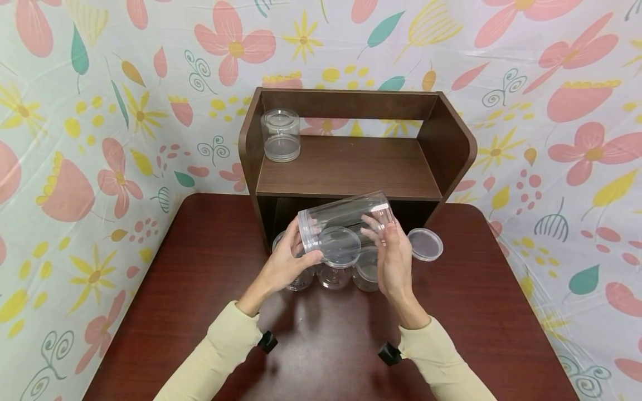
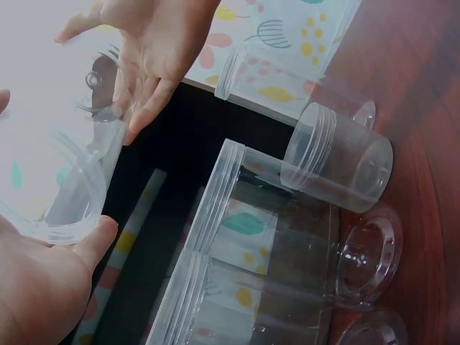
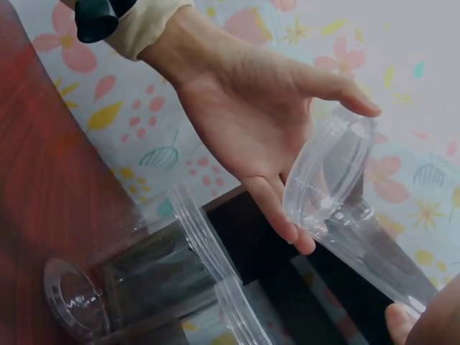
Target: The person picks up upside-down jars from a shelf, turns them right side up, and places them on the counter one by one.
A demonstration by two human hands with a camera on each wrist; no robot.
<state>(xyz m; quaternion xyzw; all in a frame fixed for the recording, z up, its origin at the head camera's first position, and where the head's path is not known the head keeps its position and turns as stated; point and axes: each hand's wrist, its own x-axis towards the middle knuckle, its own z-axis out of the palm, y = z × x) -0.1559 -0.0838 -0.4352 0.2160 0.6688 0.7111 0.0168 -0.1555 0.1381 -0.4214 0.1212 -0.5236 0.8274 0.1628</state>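
A clear plastic jar (image 1: 346, 217) is held up, lying almost sideways, in front of the shelf. My left hand (image 1: 286, 259) grips its ribbed end, thumb in front and fingers behind. At the opposite end my right hand (image 1: 393, 259) holds the smooth base, with the thumb on the near side and several fingers behind the clear wall. Whether a lid covers the ribbed end I cannot tell. Below stand more clear jars, among them a tall jar (image 2: 280, 230) and a shorter jar (image 2: 341, 158). The held jar partly covers them in the head view.
A brown two-level shelf (image 1: 346, 167) stands at the back of the dark red table (image 1: 210, 289). On its upper board, at the left, sits a clear container (image 1: 281, 136). A round clear top (image 1: 425, 244) shows right of my right hand. Patterned cloth (image 1: 572, 167) hangs behind.
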